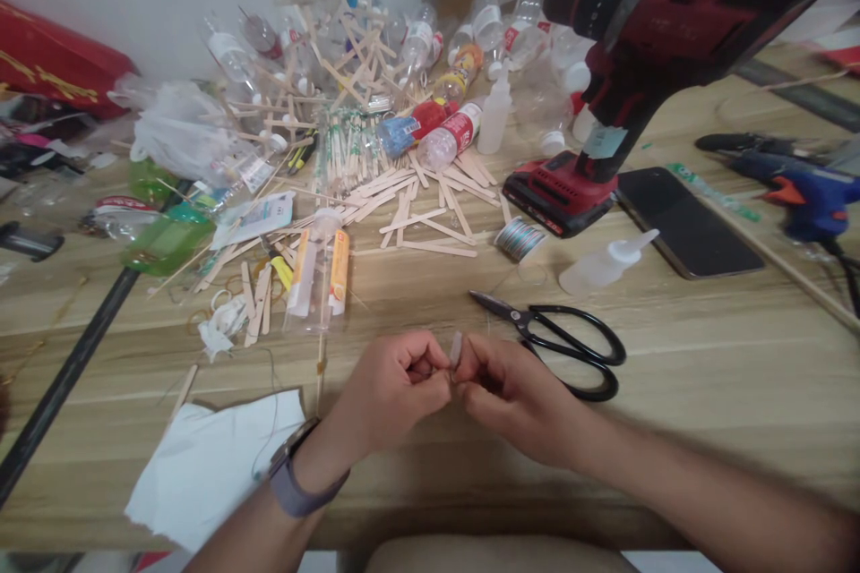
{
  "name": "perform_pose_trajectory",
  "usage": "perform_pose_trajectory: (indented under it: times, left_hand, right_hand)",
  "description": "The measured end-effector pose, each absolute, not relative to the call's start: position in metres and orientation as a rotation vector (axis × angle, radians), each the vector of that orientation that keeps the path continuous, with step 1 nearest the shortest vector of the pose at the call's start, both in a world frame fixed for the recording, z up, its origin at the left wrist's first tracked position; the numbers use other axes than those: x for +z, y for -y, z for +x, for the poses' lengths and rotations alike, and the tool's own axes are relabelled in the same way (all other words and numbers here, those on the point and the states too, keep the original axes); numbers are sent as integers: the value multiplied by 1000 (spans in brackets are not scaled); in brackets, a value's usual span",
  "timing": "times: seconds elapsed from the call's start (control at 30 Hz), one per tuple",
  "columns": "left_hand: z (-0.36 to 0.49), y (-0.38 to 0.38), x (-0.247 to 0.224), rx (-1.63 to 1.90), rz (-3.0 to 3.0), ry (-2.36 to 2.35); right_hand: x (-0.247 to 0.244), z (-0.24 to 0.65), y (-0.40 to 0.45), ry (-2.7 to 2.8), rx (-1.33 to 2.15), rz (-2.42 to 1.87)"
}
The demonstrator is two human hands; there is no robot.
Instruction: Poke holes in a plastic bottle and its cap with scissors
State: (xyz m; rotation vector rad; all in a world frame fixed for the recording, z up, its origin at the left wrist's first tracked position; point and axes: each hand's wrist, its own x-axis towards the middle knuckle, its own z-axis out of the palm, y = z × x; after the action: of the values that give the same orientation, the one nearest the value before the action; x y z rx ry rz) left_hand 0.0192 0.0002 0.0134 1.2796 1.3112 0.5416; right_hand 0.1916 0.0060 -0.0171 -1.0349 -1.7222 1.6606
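Observation:
My left hand point(403, 380), with a watch on its wrist, meets my right hand point(507, 389) above the front of the wooden table point(403, 474). Both are closed in a pinch, fingertips nearly touching. Between them a small pale piece point(456, 349) sticks up, pinched by the right fingers. What the left fingers hold is too small to tell. Black-handled scissors point(571, 331) lie just right of my right hand. To the left stands a cut plastic bottle point(319, 273) with an orange label, a thin stick beneath it.
A red and black drill point(622, 63) stands at the right, near a phone point(692, 219), a glue gun point(806, 197), a small glue bottle point(601, 264) and a thread spool point(520, 239). Wooden sticks point(430, 219) and plastic bottles cover the back. White paper point(208, 466) lies front left.

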Motion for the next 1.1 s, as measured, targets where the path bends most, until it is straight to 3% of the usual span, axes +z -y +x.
perform_pose_trajectory:
  times: [0.57, 0.93, 1.1]
  left_hand:
    - [17, 1, 9, 549, 1282, -1310]
    - [15, -1, 17, 630, 1202, -1234]
    - [16, 2, 12, 652, 1325, -1323]
  right_hand:
    - [-15, 191, -7, 1692, 1629, -1002]
    - [-8, 192, -12, 1061, 2146, -824]
    - [-10, 192, -12, 1125, 2116, -806]
